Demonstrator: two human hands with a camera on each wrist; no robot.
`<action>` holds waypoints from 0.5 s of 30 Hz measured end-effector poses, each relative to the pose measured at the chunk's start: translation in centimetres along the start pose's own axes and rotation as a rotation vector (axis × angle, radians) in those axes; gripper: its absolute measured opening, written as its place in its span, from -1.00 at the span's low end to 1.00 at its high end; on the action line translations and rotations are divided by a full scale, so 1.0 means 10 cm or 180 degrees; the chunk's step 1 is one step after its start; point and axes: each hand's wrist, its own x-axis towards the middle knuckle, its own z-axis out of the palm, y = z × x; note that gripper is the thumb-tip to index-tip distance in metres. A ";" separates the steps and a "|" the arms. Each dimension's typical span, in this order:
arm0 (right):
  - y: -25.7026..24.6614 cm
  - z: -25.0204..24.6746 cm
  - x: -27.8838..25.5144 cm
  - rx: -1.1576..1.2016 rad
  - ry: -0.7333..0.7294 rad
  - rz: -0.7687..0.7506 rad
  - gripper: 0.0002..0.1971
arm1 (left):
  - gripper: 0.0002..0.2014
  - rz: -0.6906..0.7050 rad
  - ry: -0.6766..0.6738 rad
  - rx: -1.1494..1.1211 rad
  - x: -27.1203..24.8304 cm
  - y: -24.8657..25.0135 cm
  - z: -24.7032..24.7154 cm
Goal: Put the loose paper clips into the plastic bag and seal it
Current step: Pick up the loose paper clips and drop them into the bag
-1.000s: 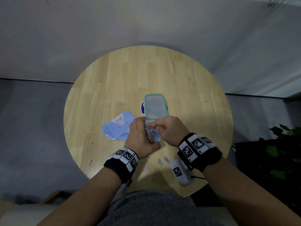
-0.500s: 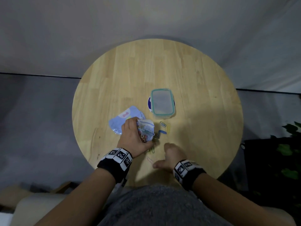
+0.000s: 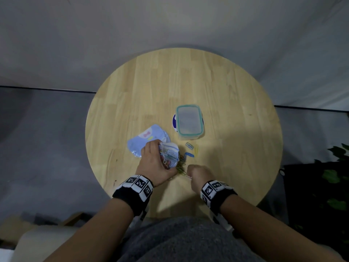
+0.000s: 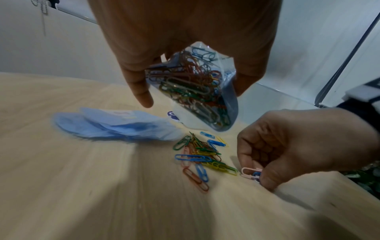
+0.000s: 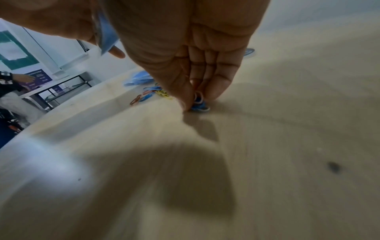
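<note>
- Paper clips, thin coloured wire ones (image 4: 202, 158), lie in a loose heap on the round pale wooden table (image 3: 226, 91), just in front of both hands; a few strays, blue and yellow (image 3: 191, 151), sit a bit further out, near the tub.
- Small clear plastic zip bag (image 4: 197, 91), already well filled w/ clips, hangs above the table in the left hand (image 3: 154, 163), thumb and fingers clasped round it. Mouth not visible, so can't tell how wide it stands.
- Right hand (image 4: 292, 146) is down at the near edge of the heap, fingertips (image 5: 186, 97) nipping a pink clip and a blue clip (image 4: 252, 173) against the wood.
- To do this step well, imo: lift the pair clean off before moving, since clips tangle and may drag neighbours; bring the bag mouth low and close to the heap; drop them deep inside so none bounce out.
- Sweep strays into the heap first, saves trips.
- Seal only when the tabletop shows no clips; plenty left now.
- Nearby, not needed: light blue crinkly plastic packet (image 3: 145, 140) beside the left hand, clear rectangular plastic tub w/ teal-rimmed lid (image 3: 188, 121) further back.
</note>
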 end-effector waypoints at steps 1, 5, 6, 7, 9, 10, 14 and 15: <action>0.02 -0.01 -0.01 0.0120 0.0002 0.0056 -0.72 | -0.14 0.0010 -0.0012 -0.0002 0.00 0.01 0.00; 0.10 -0.13 -0.03 0.1182 0.0468 0.0302 -0.76 | -0.14 0.0053 -0.0015 -0.0035 0.02 0.03 0.02; 0.11 -0.20 -0.04 0.1542 0.0695 0.0359 -0.78 | -0.14 0.0058 -0.0015 -0.0025 0.03 0.04 0.02; 0.10 -0.31 -0.05 0.1952 0.0925 0.0415 -0.77 | -0.15 0.0076 -0.0015 -0.0004 0.03 0.04 0.03; 0.03 -0.60 -0.08 0.2733 0.1333 0.0372 -0.75 | -0.16 0.0128 -0.0007 0.0015 0.04 0.06 0.05; -0.01 -0.74 -0.08 0.2976 0.1459 0.0272 -0.73 | -0.16 0.0156 -0.0007 0.0010 0.05 0.07 0.07; -0.22 -1.03 -0.11 0.3024 0.1484 -0.0187 -0.69 | -0.15 0.0287 -0.0010 -0.0059 0.09 0.19 0.12; -0.25 -1.02 -0.12 0.2896 0.1447 -0.0243 -0.72 | -0.15 0.0299 -0.0003 -0.0086 0.11 0.21 0.12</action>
